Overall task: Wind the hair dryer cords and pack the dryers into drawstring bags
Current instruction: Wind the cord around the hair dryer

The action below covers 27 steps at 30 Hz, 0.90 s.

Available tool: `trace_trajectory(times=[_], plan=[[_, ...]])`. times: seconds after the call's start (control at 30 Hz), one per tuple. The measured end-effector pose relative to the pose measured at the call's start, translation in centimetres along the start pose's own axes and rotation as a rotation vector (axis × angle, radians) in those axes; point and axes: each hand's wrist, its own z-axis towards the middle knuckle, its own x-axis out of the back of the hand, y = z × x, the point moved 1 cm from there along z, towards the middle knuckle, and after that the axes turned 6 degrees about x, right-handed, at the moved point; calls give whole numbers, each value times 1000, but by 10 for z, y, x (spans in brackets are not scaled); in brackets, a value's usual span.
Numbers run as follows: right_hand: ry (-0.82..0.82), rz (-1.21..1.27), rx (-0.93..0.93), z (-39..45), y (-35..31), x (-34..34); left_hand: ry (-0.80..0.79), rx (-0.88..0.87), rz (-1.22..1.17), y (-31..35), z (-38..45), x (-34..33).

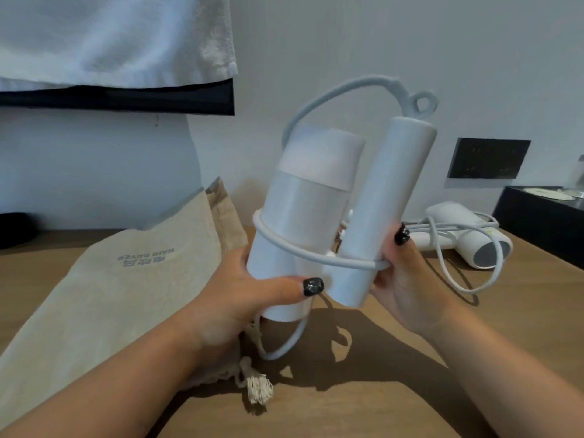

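Wooden counter (395,406), beige drawstring bags (104,298) lying at the left with a frayed tassel (257,388) at the near end, second white hair dryer (467,238) far right, its cord (486,276) loosely looped beside it

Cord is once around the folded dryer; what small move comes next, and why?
Probably the right hand carries the cord around the dryer again: only one wrap shows, and slack still loops below the left hand.

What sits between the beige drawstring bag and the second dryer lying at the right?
Head view: the folded white hair dryer, gripped by left hand and right hand.
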Motion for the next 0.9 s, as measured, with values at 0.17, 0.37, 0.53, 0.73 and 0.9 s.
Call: trace_trajectory(times=[0.17, 0.37, 0.53, 0.73, 0.9], plan=[[59, -179, 0, 2, -9, 6, 188, -57, -34, 4, 7, 7], [257, -331, -125, 5, -5, 10, 383, -15, 16, 0, 15, 27], [291, -430, -182, 4, -2, 11, 533, -15, 195, 6, 15, 32], [284, -444, -331, 3, -1, 8, 640, -93, 665, 15, 12, 30], [253, -456, -434, 5, 4, 5, 667, -128, 873, 12, 10, 27]])
